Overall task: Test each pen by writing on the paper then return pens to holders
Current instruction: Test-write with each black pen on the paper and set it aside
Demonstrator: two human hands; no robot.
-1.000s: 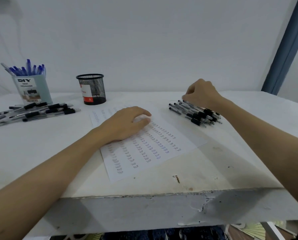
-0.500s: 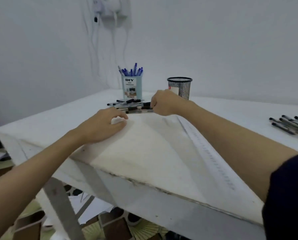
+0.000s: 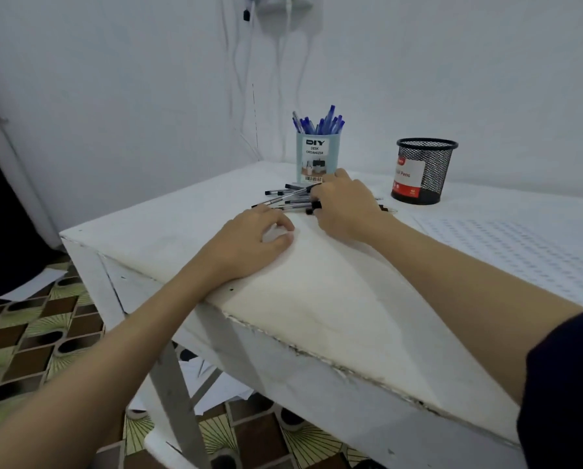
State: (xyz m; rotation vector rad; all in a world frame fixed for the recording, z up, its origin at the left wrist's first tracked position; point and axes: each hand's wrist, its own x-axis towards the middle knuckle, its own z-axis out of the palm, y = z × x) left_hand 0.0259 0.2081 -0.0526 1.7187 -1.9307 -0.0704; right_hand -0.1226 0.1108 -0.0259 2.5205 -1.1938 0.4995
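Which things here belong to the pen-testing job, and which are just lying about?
Job: black pens under the right hand; paper; blue holder with blue pens; mesh holder.

Lying about: loose sheets on floor; wall cables.

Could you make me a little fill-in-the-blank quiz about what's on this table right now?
1. The pens standing in the light blue holder have caps coloured ____.
2. The mesh cup beside it is coloured ____.
3. The right hand rests on a pile of black-capped pens lying in front of the ____ holder.
4. The left hand rests on the ____, holding no pen.

Missing words: blue; black; light blue; table
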